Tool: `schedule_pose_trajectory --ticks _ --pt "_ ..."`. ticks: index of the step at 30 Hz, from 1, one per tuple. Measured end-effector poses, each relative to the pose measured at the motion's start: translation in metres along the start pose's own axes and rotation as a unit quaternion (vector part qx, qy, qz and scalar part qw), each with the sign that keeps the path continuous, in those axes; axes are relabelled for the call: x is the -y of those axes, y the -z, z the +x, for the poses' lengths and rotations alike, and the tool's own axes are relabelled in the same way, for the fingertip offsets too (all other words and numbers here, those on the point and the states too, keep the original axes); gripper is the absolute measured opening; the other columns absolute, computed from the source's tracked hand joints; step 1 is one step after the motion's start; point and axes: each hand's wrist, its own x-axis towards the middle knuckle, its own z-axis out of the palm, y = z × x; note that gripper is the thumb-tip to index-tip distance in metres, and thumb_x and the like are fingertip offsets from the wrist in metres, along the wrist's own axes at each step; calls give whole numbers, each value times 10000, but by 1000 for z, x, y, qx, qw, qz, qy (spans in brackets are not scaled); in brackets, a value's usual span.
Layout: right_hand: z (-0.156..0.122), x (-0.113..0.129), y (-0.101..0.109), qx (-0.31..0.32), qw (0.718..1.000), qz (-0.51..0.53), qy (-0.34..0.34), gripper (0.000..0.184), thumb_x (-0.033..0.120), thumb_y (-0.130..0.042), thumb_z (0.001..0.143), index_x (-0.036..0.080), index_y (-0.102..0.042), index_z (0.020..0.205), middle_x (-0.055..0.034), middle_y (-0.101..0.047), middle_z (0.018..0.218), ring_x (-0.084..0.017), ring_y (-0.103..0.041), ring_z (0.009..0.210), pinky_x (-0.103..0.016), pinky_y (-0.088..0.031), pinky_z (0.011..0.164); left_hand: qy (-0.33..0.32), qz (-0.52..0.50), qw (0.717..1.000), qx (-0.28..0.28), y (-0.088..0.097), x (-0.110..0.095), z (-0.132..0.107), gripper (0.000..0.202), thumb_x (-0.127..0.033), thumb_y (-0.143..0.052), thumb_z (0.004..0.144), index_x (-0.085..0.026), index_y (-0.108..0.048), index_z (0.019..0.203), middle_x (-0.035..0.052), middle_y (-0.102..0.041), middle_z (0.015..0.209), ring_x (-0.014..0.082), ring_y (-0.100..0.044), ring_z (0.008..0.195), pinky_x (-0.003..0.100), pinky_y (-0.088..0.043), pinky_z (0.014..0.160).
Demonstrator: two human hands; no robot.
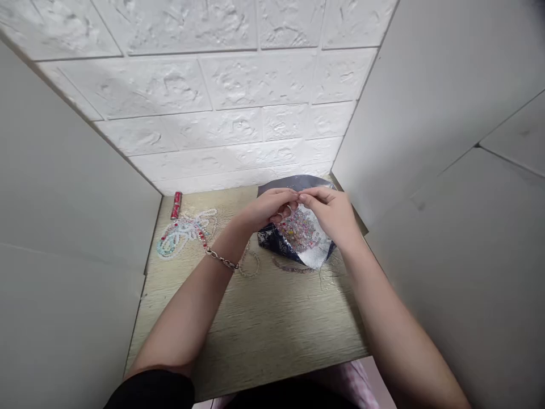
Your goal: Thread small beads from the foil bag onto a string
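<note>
My left hand (267, 209) and my right hand (332, 215) meet fingertip to fingertip above an open dark foil bag (317, 257) full of small coloured beads (300, 230). Both hands are closed in a pinch on something tiny that I cannot make out, perhaps a bead or a thread. A chain bracelet (221, 259) circles my left wrist. The bag lies at the back right of the small wooden table (264, 324).
A heap of beaded strings (185, 233) lies at the back left, with a red spool (176, 205) behind it. Loose bead strands (293, 267) lie in front of the bag. White panels wall in both sides, and a white brick-pattern wall stands behind.
</note>
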Motion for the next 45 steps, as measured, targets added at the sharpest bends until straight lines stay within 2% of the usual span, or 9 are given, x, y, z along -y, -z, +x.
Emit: schedule_pose_trajectory --ticks 7,13,19,24,30,34,37,41,45 --pt "-2 14 2 -31 997 -37 63 126 250 -509 752 178 -604 710 3 -578 696 -107 -525 664 -258 -420 622 -7 -56 997 49 3 3 3 180 -305 -481 761 -135 -530 730 22 -519 683 44 -495 531 155 -235 355" --pt "-1 16 2 -46 990 -5 134 62 240 -549 741 212 -602 726 -3 -559 837 -122 -527 839 -276 -435 718 -36 -125 986 104 5 7 2 240 -351 -498 765 -143 -573 860 57 -623 843 116 -578 808 191 -436 647" --pt "6 10 8 -117 979 154 63 128 324 -557 735 196 -563 732 19 -554 749 -85 -532 709 -238 -446 666 -45 -76 986 144 4 -2 -6 208 -303 -588 711 -98 -621 727 59 -649 750 101 -596 730 226 -447 744" --pt "9 2 14 -162 927 337 -31 152 320 -556 725 187 -484 739 32 -528 750 -40 -512 568 -188 -454 555 -56 -61 986 146 9 -12 -15 199 -297 -591 708 -104 -639 704 46 -650 713 95 -603 681 216 -464 688" --pt "8 -6 18 -224 890 396 -41 157 317 -530 739 204 -422 757 51 -513 754 -20 -493 486 -190 -474 540 -80 -59 986 135 14 -20 -23 240 -328 -559 719 -116 -652 654 49 -648 733 104 -599 713 228 -464 706" --pt "4 -5 16 -183 917 353 -5 146 330 -531 740 205 -458 751 36 -510 791 -33 -502 540 -206 -474 565 -6 60 991 122 11 -22 -23 312 -394 -531 722 -113 -664 694 80 -650 778 126 -588 752 245 -449 701" --pt "-2 -1 11 -158 956 242 45 130 336 -549 732 210 -532 761 5 -521 915 -73 -537 729 -234 -472 649 16 149 987 57 8 -19 -18 301 -387 -554 702 -143 -652 849 72 -642 888 122 -573 792 242 -433 709" --pt "-8 2 4 -115 983 99 100 105 312 -568 726 211 -597 731 -25 -528 973 -137 -488 975 -300 -441 786 -49 88 995 -2 2 -10 -10 301 -385 -507 734 -181 -610 930 54 -595 1036 116 -550 877 233 -419 742" --pt "-7 -2 2 -91 990 61 85 91 296 -583 714 213 -618 732 -34 -541 967 -147 -489 983 -324 -429 802 -41 8 998 45 -4 -2 -4 302 -401 -439 774 -142 -588 815 46 -615 831 95 -566 759 234 -426 708"
